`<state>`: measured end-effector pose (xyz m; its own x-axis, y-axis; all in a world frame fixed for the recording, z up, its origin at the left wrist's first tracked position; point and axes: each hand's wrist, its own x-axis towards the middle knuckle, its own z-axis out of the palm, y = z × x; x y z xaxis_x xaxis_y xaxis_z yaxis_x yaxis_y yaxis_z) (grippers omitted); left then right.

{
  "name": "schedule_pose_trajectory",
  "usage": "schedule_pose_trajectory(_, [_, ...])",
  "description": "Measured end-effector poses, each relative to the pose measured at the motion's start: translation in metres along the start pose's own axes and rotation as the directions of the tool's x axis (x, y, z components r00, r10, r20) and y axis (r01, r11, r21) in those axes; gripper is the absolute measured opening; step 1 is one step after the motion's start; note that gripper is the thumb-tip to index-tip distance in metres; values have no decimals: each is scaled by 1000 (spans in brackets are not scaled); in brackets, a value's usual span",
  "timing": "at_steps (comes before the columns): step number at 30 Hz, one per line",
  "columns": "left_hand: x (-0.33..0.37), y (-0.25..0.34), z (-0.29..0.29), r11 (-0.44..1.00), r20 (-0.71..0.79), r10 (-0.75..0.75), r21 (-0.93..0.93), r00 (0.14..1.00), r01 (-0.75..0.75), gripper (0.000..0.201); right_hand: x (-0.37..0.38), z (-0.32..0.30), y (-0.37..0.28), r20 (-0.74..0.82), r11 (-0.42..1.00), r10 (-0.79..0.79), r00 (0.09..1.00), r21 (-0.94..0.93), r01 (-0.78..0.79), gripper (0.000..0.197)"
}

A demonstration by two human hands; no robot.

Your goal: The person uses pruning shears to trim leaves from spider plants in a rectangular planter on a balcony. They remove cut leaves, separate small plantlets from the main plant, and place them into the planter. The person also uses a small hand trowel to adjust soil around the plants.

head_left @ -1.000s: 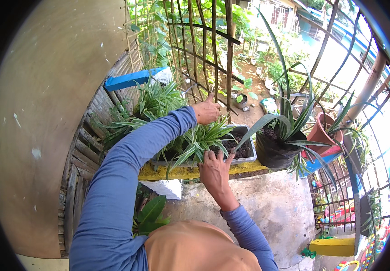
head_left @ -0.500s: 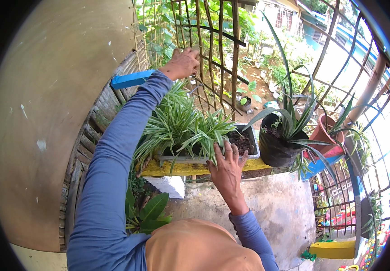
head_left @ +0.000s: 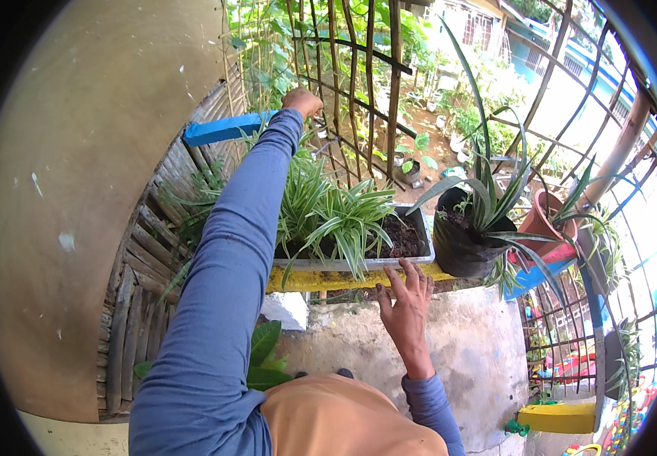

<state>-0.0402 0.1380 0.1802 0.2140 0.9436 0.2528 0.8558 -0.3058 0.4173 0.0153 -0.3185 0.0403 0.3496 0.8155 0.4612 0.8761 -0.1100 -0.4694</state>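
Observation:
Leafy spider plants [head_left: 321,209], green with pale stripes, fill the left and middle of a grey planter trough [head_left: 344,265]. Dark soil [head_left: 404,237] shows at its right end. My left arm stretches across the plants, and my left hand [head_left: 303,102] is beyond them beside the bamboo lattice. Its fingers are mostly hidden from sight, so what they do is unclear. Just below the trough's front rim, my right hand [head_left: 409,313] has its fingers apart and holds nothing. Its fingertips are near the rim; contact cannot be made out.
The trough sits on a yellow ledge [head_left: 328,281]. To its right stand a black bag pot [head_left: 469,247] with a long-leaved plant and a terracotta-coloured pot [head_left: 545,228]. A blue rail [head_left: 226,129] juts out on the left by slatted bamboo [head_left: 142,304]. Lattice fencing [head_left: 370,91] rises behind.
My left hand has moved slightly left and away, with the arm now covering the left plants. My right hand has drawn back off the trough's rim and to the right.

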Motion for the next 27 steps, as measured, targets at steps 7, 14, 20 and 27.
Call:
schedule_pose_trajectory(7, [0,1,-11,980,196,-61,-176,979,96,17,-2,7,4,-1,999,-11,1000,37,11,33])
schedule_pose_trajectory(14, [-17,3,0,468,436,-209,-742,875,481,45,-7,13,4,35,998,-35,999,49,33,33])
schedule_pose_trajectory(20, [-58,6,-28,517,362,-111,-775,926,365,76,-6,9,6,48,996,0,999,90,-4,32])
schedule_pose_trajectory(27, [-179,-30,-93,91,24,305,-996,952,-4,50,-9,11,3,648,311,-151,747,748,-586,38])
